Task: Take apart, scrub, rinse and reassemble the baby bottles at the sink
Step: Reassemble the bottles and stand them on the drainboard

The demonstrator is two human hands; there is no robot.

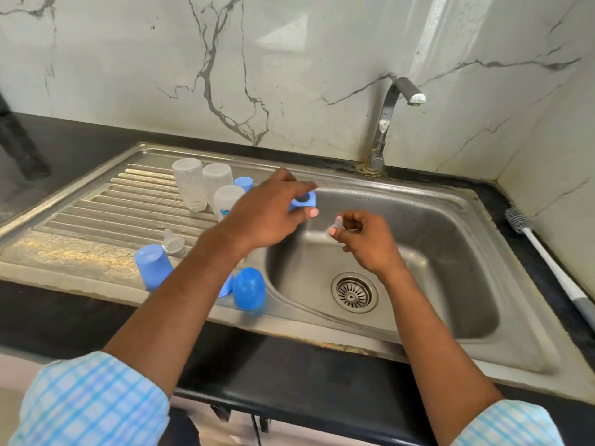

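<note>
My left hand grips a blue bottle collar ring above the left rim of the sink basin. My right hand pinches a clear silicone teat just to the right of the ring, over the basin. Three clear bottle bodies stand upside down on the steel drainboard, with a blue ring behind them. Nearer the front lie a clear teat, a blue cap and a second blue cap. My forearm partly hides another blue piece.
A steel tap rises behind the basin, with no water running. The drain strainer sits in the basin floor. A white-handled bottle brush lies on the black counter at the right. Marble wall behind.
</note>
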